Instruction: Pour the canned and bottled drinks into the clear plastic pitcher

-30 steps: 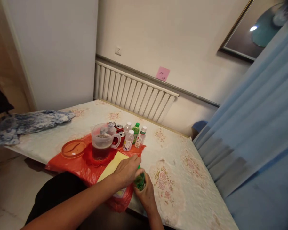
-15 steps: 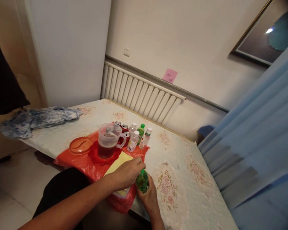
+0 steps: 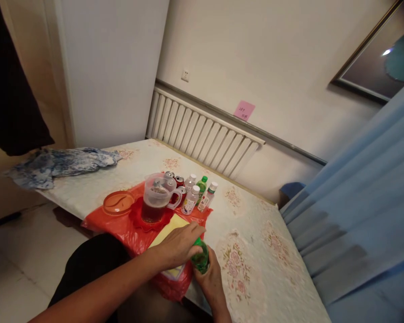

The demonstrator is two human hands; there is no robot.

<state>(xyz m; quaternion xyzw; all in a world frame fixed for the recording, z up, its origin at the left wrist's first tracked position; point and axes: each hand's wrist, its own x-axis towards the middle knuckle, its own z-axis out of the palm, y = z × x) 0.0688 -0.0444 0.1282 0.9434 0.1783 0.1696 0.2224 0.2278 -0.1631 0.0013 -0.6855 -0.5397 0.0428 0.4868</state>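
A green plastic bottle (image 3: 200,262) is held upright or slightly tilted near the table's front edge. My right hand (image 3: 210,279) wraps round its body from the right. From the left, my left hand (image 3: 181,244) reaches over its top, thumb and fingers closed about the green bottle cap (image 3: 198,242); part of the cap is covered. Beneath my left hand lies a yellow cloth or pad (image 3: 168,231) on a red plastic sheet (image 3: 129,233). Behind it, a clear pitcher (image 3: 155,197) with dark, foamy drink stands on a red scalloped dish (image 3: 138,220).
Left of the pitcher lies an orange round lid (image 3: 118,203). Several red cans (image 3: 179,181) and small bottles (image 3: 190,200) cluster behind and right of it. A crumpled blue-white cloth (image 3: 74,162) rests at the table's far left. A blue curtain (image 3: 360,193) hangs at right.
The view has shifted slightly, moving the scene right. My left hand's fingers have changed position over the cap, with more of the thumb showing. The right hand keeps its hold on the bottle.
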